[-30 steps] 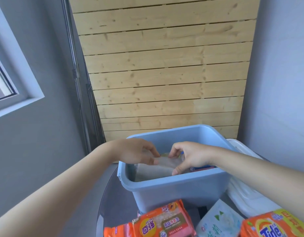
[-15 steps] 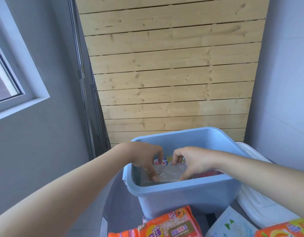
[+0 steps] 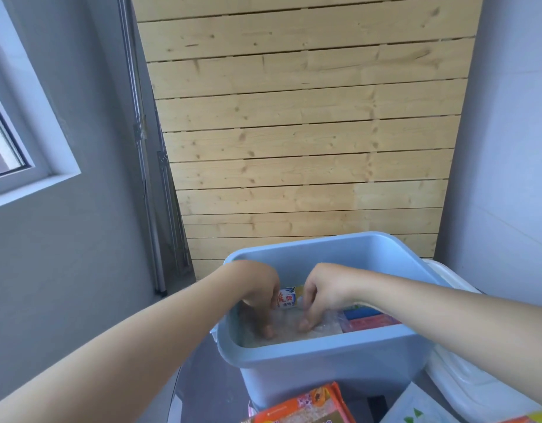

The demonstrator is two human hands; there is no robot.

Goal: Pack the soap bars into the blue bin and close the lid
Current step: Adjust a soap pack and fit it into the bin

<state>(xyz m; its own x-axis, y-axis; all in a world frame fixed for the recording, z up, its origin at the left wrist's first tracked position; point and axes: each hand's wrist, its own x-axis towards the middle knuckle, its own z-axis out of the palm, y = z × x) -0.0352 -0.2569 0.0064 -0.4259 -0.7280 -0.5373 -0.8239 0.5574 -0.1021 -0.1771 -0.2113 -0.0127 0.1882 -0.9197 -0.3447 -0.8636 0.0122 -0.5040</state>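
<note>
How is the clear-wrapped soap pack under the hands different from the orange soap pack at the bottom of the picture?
The clear-wrapped soap pack lies inside the blue bin; the orange soap pack lies outside, in front of it. The left hand and right hand touch the clear-wrapped pack; nothing touches the orange one. The first looks pale and see-through, the second bright orange with print. Both are wrapped in plastic film.

Soft, even daylight from the window [image 3: 7, 154] at left; faint shadows, slight overall softness, wide-angle bending toward the edges.
</note>
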